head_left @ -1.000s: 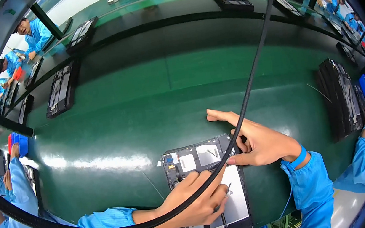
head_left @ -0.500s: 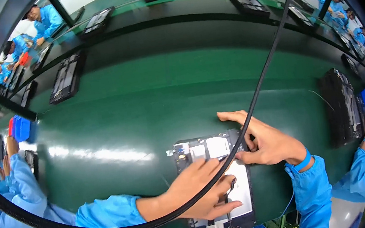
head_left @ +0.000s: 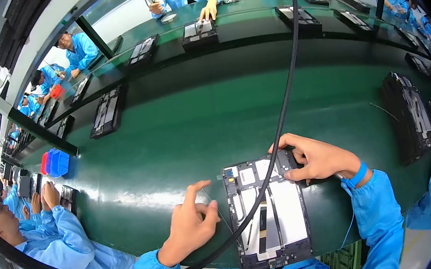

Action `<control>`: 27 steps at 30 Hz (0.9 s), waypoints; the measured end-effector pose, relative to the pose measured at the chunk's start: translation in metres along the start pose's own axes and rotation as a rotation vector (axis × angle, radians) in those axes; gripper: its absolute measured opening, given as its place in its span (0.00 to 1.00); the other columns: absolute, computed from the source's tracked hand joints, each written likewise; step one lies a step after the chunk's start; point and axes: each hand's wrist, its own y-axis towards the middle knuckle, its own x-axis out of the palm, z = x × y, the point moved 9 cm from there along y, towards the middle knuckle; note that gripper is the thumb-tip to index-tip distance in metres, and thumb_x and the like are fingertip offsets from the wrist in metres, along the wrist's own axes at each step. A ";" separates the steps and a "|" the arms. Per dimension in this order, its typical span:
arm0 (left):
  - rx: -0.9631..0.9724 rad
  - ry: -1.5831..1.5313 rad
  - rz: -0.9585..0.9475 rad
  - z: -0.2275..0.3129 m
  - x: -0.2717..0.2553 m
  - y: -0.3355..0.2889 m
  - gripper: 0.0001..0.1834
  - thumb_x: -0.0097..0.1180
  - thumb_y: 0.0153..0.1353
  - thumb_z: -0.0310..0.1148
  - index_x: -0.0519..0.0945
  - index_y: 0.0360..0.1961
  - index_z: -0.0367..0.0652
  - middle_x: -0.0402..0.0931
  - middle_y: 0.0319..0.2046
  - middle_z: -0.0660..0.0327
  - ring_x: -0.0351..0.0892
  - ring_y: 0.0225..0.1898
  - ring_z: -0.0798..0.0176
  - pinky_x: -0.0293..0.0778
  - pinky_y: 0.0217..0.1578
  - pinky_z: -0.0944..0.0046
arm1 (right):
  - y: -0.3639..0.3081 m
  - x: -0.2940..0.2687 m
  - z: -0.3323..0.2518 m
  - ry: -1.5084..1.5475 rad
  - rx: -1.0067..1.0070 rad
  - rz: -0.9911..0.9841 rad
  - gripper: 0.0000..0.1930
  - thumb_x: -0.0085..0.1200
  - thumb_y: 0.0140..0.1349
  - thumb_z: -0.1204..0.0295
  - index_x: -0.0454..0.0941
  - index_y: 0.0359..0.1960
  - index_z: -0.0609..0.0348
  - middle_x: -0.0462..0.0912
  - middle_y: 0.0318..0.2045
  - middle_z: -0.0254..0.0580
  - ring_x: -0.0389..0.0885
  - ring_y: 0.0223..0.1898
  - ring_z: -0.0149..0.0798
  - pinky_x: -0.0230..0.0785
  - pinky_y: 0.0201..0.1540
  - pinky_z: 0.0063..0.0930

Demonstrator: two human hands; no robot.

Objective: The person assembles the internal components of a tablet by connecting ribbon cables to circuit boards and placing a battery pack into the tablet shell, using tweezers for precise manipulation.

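Change: the left hand [head_left: 188, 228], laid across the opened tablet [head_left: 268, 210] half a second ago, is now lifted off it and held just to its left.
Left hand: fingers loosely curled, index stretched toward the tablet's upper left corner; nothing is gripped.
Right hand [head_left: 321, 157]: rested on the tablet's upper right corner, fingers spread over the edge, not closed around it.
Opened tablet: laid flat, back cover off, on the green bench [head_left: 182, 133], near its front edge, between the two hands.
Cable [head_left: 282, 106]: a black cable is hung across the view, over the tablet.
Stack [head_left: 408, 115]: dark tablet frames are piled at the right.
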 end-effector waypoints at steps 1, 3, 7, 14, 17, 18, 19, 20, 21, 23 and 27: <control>-0.033 -0.027 -0.057 0.001 0.005 -0.001 0.33 0.62 0.72 0.28 0.67 0.76 0.42 0.88 0.23 0.57 0.81 0.16 0.62 0.71 0.23 0.57 | 0.000 0.000 0.001 -0.006 -0.007 0.000 0.36 0.74 0.61 0.73 0.74 0.72 0.57 0.80 0.55 0.41 0.63 0.33 0.28 0.61 0.35 0.28; -0.032 -0.055 -0.081 0.011 0.009 0.003 0.35 0.62 0.71 0.27 0.65 0.77 0.42 0.90 0.27 0.55 0.80 0.17 0.64 0.71 0.23 0.57 | 0.000 -0.002 0.002 0.020 -0.011 0.006 0.34 0.75 0.62 0.72 0.74 0.70 0.59 0.81 0.56 0.41 0.64 0.33 0.27 0.62 0.35 0.27; -0.033 -0.078 -0.177 0.015 0.019 -0.001 0.41 0.63 0.69 0.22 0.59 0.80 0.43 0.90 0.36 0.54 0.74 0.17 0.70 0.68 0.23 0.60 | -0.006 0.000 -0.001 0.026 0.086 -0.005 0.34 0.75 0.62 0.71 0.74 0.70 0.60 0.81 0.57 0.43 0.68 0.35 0.27 0.67 0.37 0.28; 0.157 -0.261 -0.049 0.022 0.003 -0.017 0.47 0.67 0.68 0.16 0.57 0.83 0.45 0.87 0.34 0.61 0.67 0.19 0.79 0.61 0.22 0.69 | -0.014 -0.004 -0.038 -0.416 -0.198 0.224 0.34 0.75 0.57 0.72 0.77 0.66 0.60 0.81 0.60 0.53 0.79 0.49 0.48 0.75 0.54 0.41; 0.448 -0.284 0.042 0.037 0.002 -0.030 0.51 0.70 0.65 0.14 0.57 0.84 0.44 0.90 0.35 0.61 0.62 0.18 0.82 0.56 0.20 0.73 | -0.025 0.034 -0.086 -0.681 -0.565 0.350 0.29 0.73 0.53 0.72 0.83 0.60 0.58 0.81 0.60 0.51 0.75 0.61 0.58 0.69 0.66 0.49; 0.623 -0.257 0.064 0.049 0.002 -0.040 0.51 0.71 0.64 0.14 0.58 0.84 0.43 0.92 0.36 0.60 0.62 0.17 0.82 0.54 0.18 0.73 | -0.029 0.056 -0.096 -0.642 -0.660 0.320 0.27 0.73 0.54 0.70 0.84 0.58 0.58 0.81 0.60 0.50 0.75 0.63 0.59 0.67 0.68 0.52; 0.705 -0.277 0.064 0.051 0.004 -0.044 0.53 0.72 0.63 0.14 0.58 0.85 0.45 0.93 0.38 0.59 0.62 0.17 0.82 0.55 0.17 0.73 | -0.030 0.077 -0.099 -0.558 -0.687 0.248 0.25 0.74 0.55 0.68 0.85 0.56 0.58 0.81 0.60 0.50 0.74 0.64 0.59 0.67 0.68 0.54; 0.696 -0.282 0.072 0.049 0.006 -0.044 0.53 0.72 0.63 0.14 0.58 0.85 0.45 0.93 0.38 0.59 0.62 0.17 0.82 0.55 0.17 0.73 | -0.031 0.098 -0.099 -0.472 -0.712 0.175 0.23 0.74 0.56 0.66 0.86 0.53 0.59 0.81 0.59 0.51 0.74 0.65 0.59 0.66 0.69 0.56; 0.762 -0.253 0.062 0.053 0.009 -0.047 0.54 0.73 0.63 0.14 0.58 0.86 0.46 0.93 0.38 0.59 0.64 0.17 0.82 0.57 0.17 0.74 | -0.029 0.115 -0.095 -0.397 -0.737 0.111 0.22 0.75 0.57 0.64 0.87 0.51 0.59 0.81 0.59 0.51 0.74 0.66 0.59 0.65 0.70 0.55; 0.865 -0.232 0.049 0.060 0.008 -0.048 0.55 0.73 0.63 0.14 0.57 0.87 0.48 0.93 0.38 0.61 0.70 0.19 0.79 0.62 0.19 0.74 | -0.020 0.130 -0.083 -0.293 -0.710 0.082 0.17 0.74 0.60 0.68 0.89 0.49 0.58 0.82 0.56 0.46 0.75 0.64 0.57 0.65 0.70 0.55; 0.819 -0.206 0.154 0.053 -0.001 -0.040 0.53 0.70 0.63 0.15 0.57 0.86 0.44 0.92 0.39 0.59 0.77 0.25 0.73 0.67 0.22 0.72 | -0.009 0.125 -0.065 -0.234 -0.705 0.100 0.10 0.71 0.57 0.74 0.91 0.41 0.55 0.82 0.51 0.42 0.76 0.60 0.54 0.67 0.67 0.51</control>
